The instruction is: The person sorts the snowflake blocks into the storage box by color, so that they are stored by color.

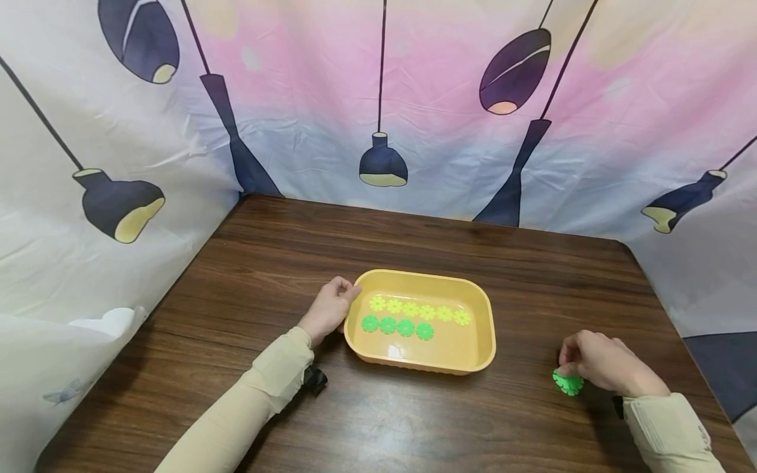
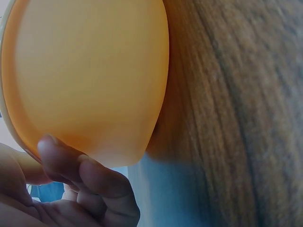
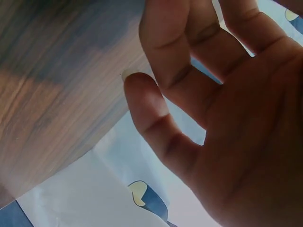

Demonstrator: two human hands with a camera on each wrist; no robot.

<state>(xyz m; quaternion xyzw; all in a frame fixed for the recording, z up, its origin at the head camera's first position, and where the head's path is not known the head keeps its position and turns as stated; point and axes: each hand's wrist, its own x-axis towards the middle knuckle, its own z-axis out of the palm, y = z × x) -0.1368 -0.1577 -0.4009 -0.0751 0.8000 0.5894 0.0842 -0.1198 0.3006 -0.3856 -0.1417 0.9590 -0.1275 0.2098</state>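
A yellow plastic tray (image 1: 422, 364) sits mid-table. In it lie a row of yellow flower-shaped pieces (image 1: 427, 312) and, nearer me, a shorter row of green flower-shaped pieces (image 1: 405, 327). My left hand (image 1: 328, 309) pinches the tray's left rim, fingers against the outer wall (image 2: 94, 75) in the left wrist view. Off to the tray's right, my right hand (image 1: 603, 361) reaches down at a small cluster of green flower pieces (image 1: 569, 383), thumb tip overlapping them. The right wrist view shows its thumb (image 3: 147, 101) apart from the bent fingers, with the green pieces out of sight.
The dark wood table (image 1: 284, 249) runs back to a fabric backdrop (image 1: 331, 85) printed with hanging lamps, which also closes off both sides. A black strap end (image 1: 316, 380) shows beside my left forearm.
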